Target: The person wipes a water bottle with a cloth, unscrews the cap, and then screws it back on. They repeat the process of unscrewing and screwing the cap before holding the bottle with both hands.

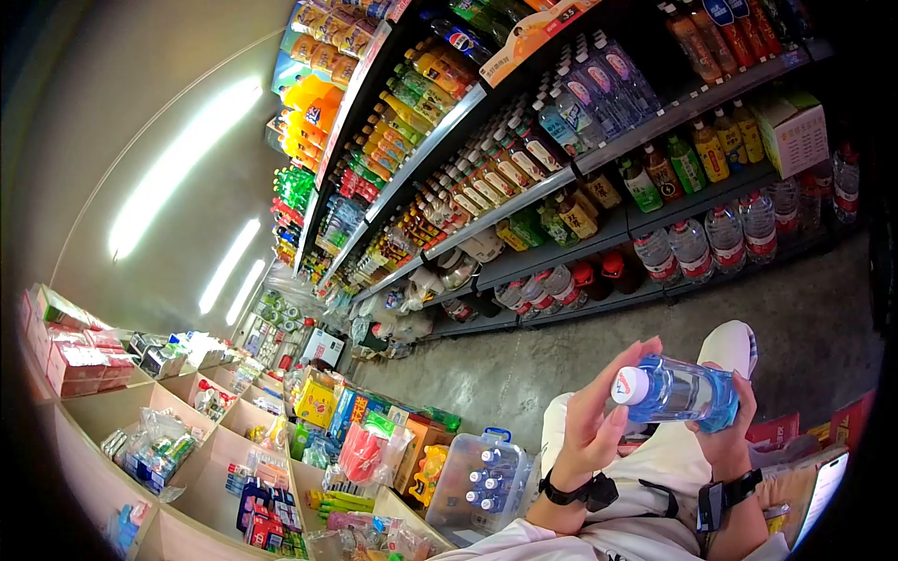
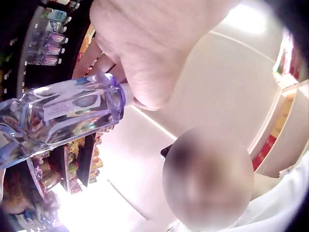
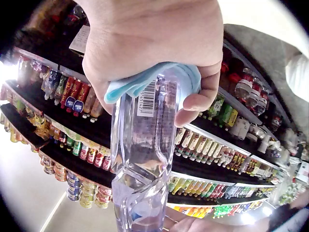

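Note:
A clear water bottle [image 1: 687,391] with a white cap [image 1: 631,385] lies tilted across the person's lap in the head view, between both hands. At the cap end, the left hand [image 1: 599,411] has its thumb and fingers on either side of the bottle's neck; in the left wrist view the hand [image 2: 149,48] meets the cap. The right hand [image 1: 731,425] grips the base end through a folded light blue cloth [image 3: 186,79]. That cloth wraps the bottle's lower part in the right wrist view, beside a printed barcode [image 3: 146,100].
An open clear plastic bin [image 1: 449,505] beside the person holds several small bottles [image 1: 486,481]. Divided wooden shelving [image 1: 187,411] with packaged goods runs along the left. Drink shelves [image 1: 552,187] stand across the grey floor [image 1: 486,374]. A lit phone [image 1: 823,496] is at lower right.

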`<state>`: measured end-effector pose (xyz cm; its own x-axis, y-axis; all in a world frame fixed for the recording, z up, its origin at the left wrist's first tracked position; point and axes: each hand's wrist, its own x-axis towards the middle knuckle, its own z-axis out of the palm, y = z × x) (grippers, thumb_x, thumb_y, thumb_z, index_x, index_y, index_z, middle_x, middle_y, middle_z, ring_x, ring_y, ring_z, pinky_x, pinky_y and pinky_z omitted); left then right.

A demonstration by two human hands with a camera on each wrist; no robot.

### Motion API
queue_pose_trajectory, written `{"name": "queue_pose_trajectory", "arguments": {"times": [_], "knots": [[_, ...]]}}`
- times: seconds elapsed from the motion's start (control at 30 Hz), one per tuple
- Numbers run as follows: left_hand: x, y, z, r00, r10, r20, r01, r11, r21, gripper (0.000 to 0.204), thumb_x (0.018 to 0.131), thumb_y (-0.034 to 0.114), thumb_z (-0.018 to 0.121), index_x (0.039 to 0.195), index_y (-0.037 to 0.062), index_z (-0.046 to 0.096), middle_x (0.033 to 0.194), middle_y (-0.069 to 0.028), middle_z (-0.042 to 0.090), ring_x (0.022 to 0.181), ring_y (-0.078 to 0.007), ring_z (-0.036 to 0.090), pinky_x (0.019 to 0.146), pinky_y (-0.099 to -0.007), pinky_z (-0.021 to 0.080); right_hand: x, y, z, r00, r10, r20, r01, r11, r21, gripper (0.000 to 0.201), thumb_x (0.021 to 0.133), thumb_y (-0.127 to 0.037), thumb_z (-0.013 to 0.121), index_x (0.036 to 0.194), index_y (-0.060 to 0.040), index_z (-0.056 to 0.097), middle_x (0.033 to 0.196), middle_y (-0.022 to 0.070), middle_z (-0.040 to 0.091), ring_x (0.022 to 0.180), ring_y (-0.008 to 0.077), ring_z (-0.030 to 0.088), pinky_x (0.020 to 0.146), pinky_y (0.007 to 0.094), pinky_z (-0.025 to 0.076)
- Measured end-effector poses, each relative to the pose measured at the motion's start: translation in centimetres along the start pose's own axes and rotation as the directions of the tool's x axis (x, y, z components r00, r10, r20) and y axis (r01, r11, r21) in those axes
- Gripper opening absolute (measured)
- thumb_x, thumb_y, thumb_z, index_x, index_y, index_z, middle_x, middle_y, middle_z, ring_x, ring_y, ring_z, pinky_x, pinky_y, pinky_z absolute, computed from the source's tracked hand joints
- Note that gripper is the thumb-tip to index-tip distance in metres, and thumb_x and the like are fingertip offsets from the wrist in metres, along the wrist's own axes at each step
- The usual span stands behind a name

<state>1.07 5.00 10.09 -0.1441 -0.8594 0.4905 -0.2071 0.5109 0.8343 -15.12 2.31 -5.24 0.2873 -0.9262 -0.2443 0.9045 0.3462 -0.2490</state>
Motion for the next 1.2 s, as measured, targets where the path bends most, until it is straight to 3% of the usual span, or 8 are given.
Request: {"name": "queue_pose_trajectory", "arguments": {"times": [0.37,0.53,0.73,1.2], "knots": [[-0.13,-0.35,-0.13,1.0,-0.024,-0.007,0.024,0.999,0.027,0.059,0.098,0.025,0.049,0.144,-0.0106,0.046,0.138,-0.0311,0.057,0.13,-0.0383,0.056,0.11,-0.0465,0.043,-0.11,-0.11,0.23,1.0,-0.006,0.011,0.006,1.0,-0.005,0.057,0.091,-0.055,0.053,0.121,-0.008,0.063,0.102,0.0057,0.071,0.079,0.0188,0.066,0.049,0.0309,0.045],[0.18,0.43,0.23,0.999,0.031,0.007,-0.031,0.999,0.017,0.06,0.095,0.026,0.054,0.143,-0.0104,0.047,0.137,-0.0315,0.058,0.129,-0.0375,0.057,0.11,-0.0457,0.043,0.03,0.06,-0.02,1.0,-0.018,0.018,0.019,1.0,-0.022,0.057,0.09,-0.056,0.053,0.12,-0.0084,0.064,0.101,0.0051,0.071,0.079,0.0181,0.065,0.049,0.0305,0.044],[0.03,-0.05,0.05,1.0,-0.003,-0.015,0.003,1.0,-0.002,0.063,0.094,0.026,0.057,0.144,-0.0109,0.046,0.137,-0.0322,0.057,0.13,-0.0381,0.057,0.11,-0.0462,0.042,-0.11,-0.1,0.4,1.0,-0.014,-0.001,0.014,1.0,-0.028,0.057,0.09,-0.056,0.054,0.12,-0.0082,0.064,0.099,0.0034,0.07,0.078,0.0168,0.064,0.049,0.0297,0.042],[0.0,-0.23,-0.12,1.0,-0.008,-0.01,0.008,1.0,0.014,0.058,0.097,0.023,0.052,0.144,-0.0108,0.047,0.136,-0.0315,0.059,0.129,-0.0377,0.058,0.109,-0.046,0.043,-0.07,-0.05,0.33,1.0,-0.01,-0.005,0.01,1.0,-0.011,0.056,0.091,-0.056,0.053,0.119,-0.0088,0.063,0.099,0.0035,0.07,0.077,0.0167,0.064,0.048,0.0292,0.043]]}}
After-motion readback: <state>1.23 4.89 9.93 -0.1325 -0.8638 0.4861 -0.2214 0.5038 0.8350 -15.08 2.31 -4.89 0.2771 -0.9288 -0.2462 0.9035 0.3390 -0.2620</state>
